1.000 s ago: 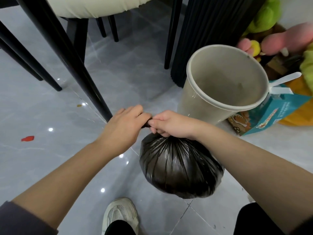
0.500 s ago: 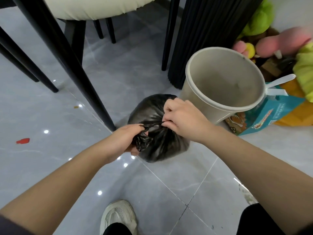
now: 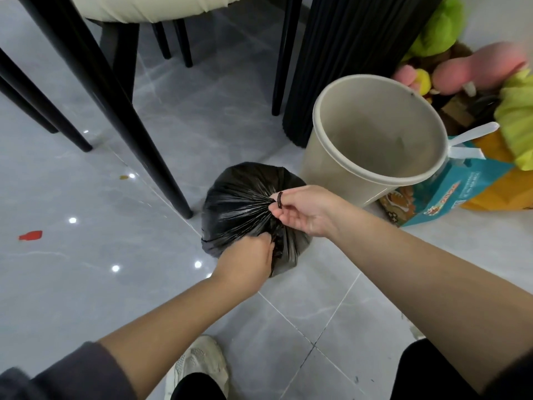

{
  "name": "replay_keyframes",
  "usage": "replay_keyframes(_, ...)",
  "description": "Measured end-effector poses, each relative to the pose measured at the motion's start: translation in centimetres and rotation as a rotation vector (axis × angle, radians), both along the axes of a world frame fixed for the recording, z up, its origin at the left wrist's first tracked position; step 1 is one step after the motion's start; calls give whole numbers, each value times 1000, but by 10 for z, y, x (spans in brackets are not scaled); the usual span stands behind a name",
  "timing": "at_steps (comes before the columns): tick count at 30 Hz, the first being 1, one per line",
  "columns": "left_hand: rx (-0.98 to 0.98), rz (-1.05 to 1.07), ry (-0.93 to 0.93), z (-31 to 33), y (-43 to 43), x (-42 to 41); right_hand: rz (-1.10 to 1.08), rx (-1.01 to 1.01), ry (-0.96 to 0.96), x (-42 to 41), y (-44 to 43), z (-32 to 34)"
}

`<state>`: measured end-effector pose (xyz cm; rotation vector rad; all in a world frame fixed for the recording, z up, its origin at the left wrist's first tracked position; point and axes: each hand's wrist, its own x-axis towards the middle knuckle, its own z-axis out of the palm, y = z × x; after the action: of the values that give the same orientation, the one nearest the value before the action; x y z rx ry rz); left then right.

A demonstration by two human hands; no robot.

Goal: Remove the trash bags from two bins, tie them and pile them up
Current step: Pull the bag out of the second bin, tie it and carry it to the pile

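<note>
**Tying off the bag beside the emptied bin**

Pinching was what both of your hands were doing. Your right hand (image 3: 300, 210) had its fingertips pressed together on a thin twisted strand of black plastic, which curled up over your forefinger, and the gathered pleats of the trash bag (image 3: 242, 203) fanned out from that pinch toward the left and away from you. Your left hand (image 3: 248, 255) was curled shut, fingers dug into the bunched neck just below and nearer to you, so the two grips sat close together, right above left, with the knot area between them.

The bag lay on the floor (image 3: 86, 284) under both hands, a rounded black lump with its bulk to the far left of your right grip. The neck ran roughly from your left fist up to your right pinch, and that short line looked like the axis the coming pull would follow: your hands would likely need to draw apart along it to tighten the tie. Whether the knot was already closed could not be told, since your fingers hid it.

Just to the right of the bag stood the beige bin (image 3: 323, 157), liner gone, almost touching the bag. A black chair leg (image 3: 161, 168) came down close on the bag's left. A second bin was not visible, so by my judgement the task was less than halfway done.
</note>
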<state>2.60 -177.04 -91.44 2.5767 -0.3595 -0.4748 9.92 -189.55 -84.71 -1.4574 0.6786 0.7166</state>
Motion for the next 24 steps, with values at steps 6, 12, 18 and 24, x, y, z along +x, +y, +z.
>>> replay_keyframes(6,-307,218,8,29,33,7,596,-450,-414,1,-12,14)
replay_keyframes(12,-431,315,-120,58,51,59,1214,-861,-935,-10,-12,20)
replay_keyframes(18,-630,102,352,68,34,77,1340,-809,-1218,-31,-25,7)
replay_keyframes(24,-711,39,614,65,27,74,1300,-705,-1217,-32,-28,5)
